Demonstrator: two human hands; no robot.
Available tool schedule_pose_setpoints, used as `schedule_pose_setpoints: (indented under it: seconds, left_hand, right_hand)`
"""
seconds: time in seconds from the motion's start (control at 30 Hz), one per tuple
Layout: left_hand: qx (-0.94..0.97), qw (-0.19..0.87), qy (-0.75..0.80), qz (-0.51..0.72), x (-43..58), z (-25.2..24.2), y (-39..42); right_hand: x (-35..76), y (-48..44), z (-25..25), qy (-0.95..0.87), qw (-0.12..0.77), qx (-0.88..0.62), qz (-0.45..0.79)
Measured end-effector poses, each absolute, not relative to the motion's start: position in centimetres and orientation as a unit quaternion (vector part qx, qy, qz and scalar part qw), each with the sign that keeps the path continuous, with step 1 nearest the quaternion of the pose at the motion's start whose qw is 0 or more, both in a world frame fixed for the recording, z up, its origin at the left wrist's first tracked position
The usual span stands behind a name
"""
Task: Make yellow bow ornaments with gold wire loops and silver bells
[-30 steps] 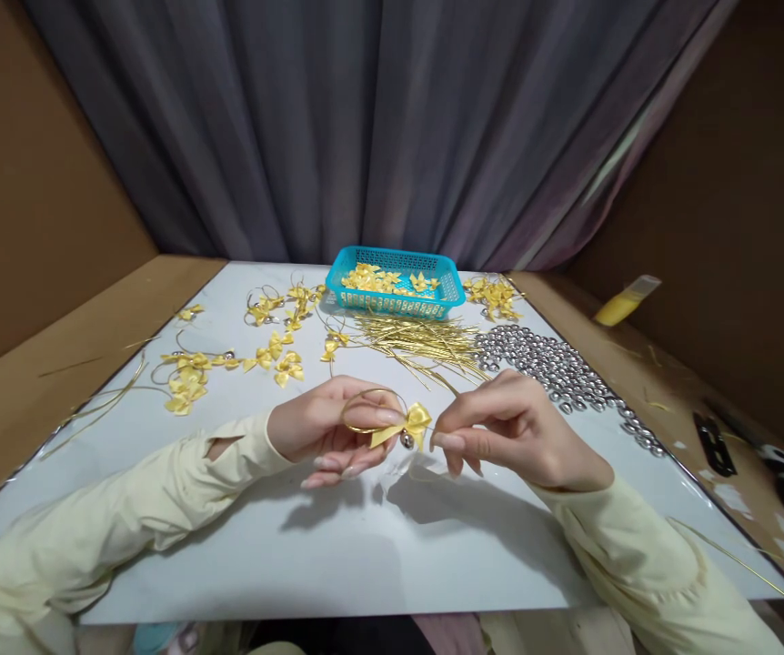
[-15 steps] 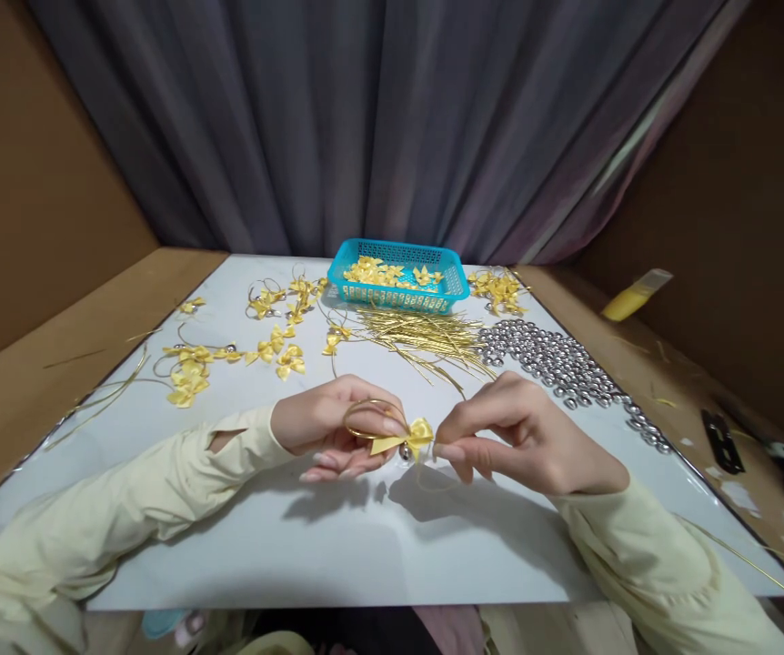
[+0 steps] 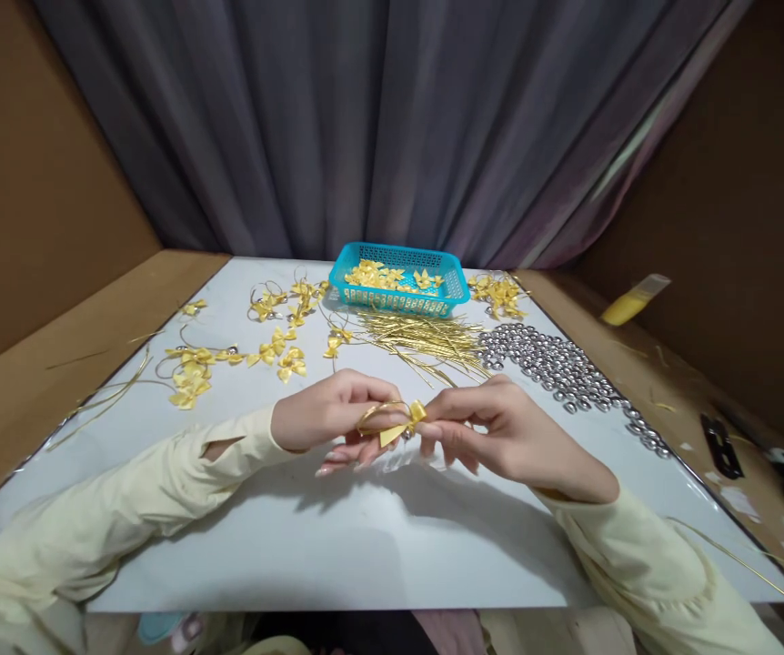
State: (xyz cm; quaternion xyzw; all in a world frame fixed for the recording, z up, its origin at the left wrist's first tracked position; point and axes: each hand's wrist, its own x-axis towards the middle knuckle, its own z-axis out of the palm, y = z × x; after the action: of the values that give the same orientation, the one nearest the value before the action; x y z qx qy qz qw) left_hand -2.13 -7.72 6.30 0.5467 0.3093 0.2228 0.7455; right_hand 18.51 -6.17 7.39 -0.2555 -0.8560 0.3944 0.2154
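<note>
Above the white bench [image 3: 378, 537], our left hand [image 3: 327, 420] and right hand [image 3: 501, 432] meet, fingers [image 3: 392, 420] of both pinched shut on one yellow ribbon bow [image 3: 402, 424] with its gold wire loop.

No legible text, label, brand, number or sign is found on any surface. The turquoise basket [image 3: 398, 277], beyond the hands, carries a row of pale marks along its near wall; these are perforations, not characters. The yellow object [image 3: 634, 300], far off past the right hand [image 3: 507, 435], bears no readable print. The dark items [image 3: 719, 446] to the right of that hand show no markings that can be made out.
</note>
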Motion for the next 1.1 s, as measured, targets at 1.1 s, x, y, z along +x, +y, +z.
schedule_pose_setpoints:
  seconds: [1.1]
  left_hand:
    - [0.742,0.558,0.368,0.052,-2.8,6.8,-6.9]
  right_hand:
    - [17.8,-6.6,5.8,-0.976,0.147,-0.14,0.072]
